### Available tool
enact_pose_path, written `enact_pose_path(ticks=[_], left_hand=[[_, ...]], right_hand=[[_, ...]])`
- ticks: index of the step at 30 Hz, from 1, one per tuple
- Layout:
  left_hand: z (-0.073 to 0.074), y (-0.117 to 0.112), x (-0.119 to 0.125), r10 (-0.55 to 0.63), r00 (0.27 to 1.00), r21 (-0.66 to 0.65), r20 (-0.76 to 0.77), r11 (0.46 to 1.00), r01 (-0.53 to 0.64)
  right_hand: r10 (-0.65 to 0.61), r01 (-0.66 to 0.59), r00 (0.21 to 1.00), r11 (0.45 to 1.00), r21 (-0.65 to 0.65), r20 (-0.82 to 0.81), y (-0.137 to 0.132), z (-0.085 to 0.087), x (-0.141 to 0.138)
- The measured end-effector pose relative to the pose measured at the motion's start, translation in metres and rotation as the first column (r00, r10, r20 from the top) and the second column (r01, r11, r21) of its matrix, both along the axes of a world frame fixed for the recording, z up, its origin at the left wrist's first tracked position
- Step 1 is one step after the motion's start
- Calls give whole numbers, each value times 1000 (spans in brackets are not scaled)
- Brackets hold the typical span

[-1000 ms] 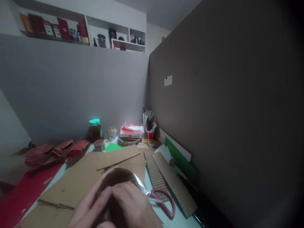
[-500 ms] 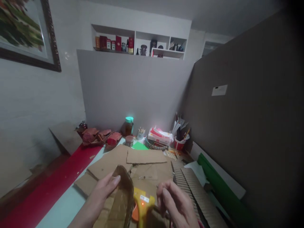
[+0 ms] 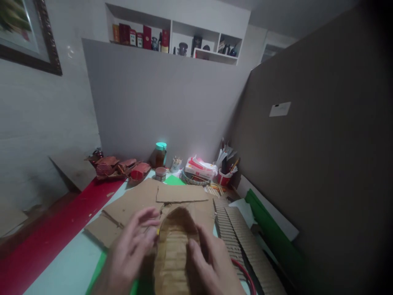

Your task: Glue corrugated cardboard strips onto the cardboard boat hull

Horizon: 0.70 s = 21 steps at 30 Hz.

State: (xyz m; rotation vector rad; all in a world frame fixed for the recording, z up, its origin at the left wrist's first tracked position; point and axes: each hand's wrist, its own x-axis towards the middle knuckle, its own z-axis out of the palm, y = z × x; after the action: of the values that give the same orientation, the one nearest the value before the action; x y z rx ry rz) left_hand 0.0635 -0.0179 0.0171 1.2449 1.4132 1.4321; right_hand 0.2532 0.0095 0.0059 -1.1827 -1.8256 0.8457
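Note:
A boat-shaped cardboard piece with a raised, curved rim stands tilted up in front of me, its ribbed inside facing my view. My right hand grips its right wall, thumb inside and fingers round the outside. Just left of the piece is my left hand, slightly blurred, with fingers apart and nothing visible in them. Behind the held piece lie flat cardboard sheets and a narrower cardboard strip. Only a sliver of something yellow shows between my left fingers and the piece.
Corrugated cardboard strips lie on the right beside a green roll. A red cord curves near my right wrist. At the back stand a teal-lidded jar, a tissue pack and a red cup. Reddish cardboard models sit back left.
The cardboard piece has passed from my left hand to my right and moved rightward. My left hand has let go. The yellow tool with an orange trigger is now almost wholly hidden.

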Motion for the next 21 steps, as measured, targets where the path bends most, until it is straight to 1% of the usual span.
enact_pose_path(ticks=[2,4,5,7,10,13,16,18,21], left_hand=[[7,2,-12,105,994,21,-28,994,-105],[10,5,-23,158,986,25,-60,987,-157],[10,7,-26,159,985,18,-74,987,-158],[6,9,-29,115,989,-14,-96,993,-117],[-3,11,-27,21,994,-72,-111,997,-29],[-14,10,-24,-18,989,-93,-146,996,4],[-23,10,-21,-63,974,-113,-219,993,39],[-26,9,-20,-93,955,-106,-282,992,65],[-27,9,-17,-121,918,-48,-378,993,111]], right_hand=[[-102,102,995,995,0,-7,3,-2,3],[-122,122,992,992,3,5,5,-4,6],[-119,118,993,993,6,11,5,-4,7],[-109,109,994,994,10,21,4,-5,7],[-99,99,995,995,10,12,3,-5,5],[-109,109,994,994,14,-4,1,-6,2],[-115,115,993,993,7,-5,-1,-3,0],[-105,105,994,994,-15,16,-2,0,0],[-58,59,998,997,-43,27,-3,5,6]])
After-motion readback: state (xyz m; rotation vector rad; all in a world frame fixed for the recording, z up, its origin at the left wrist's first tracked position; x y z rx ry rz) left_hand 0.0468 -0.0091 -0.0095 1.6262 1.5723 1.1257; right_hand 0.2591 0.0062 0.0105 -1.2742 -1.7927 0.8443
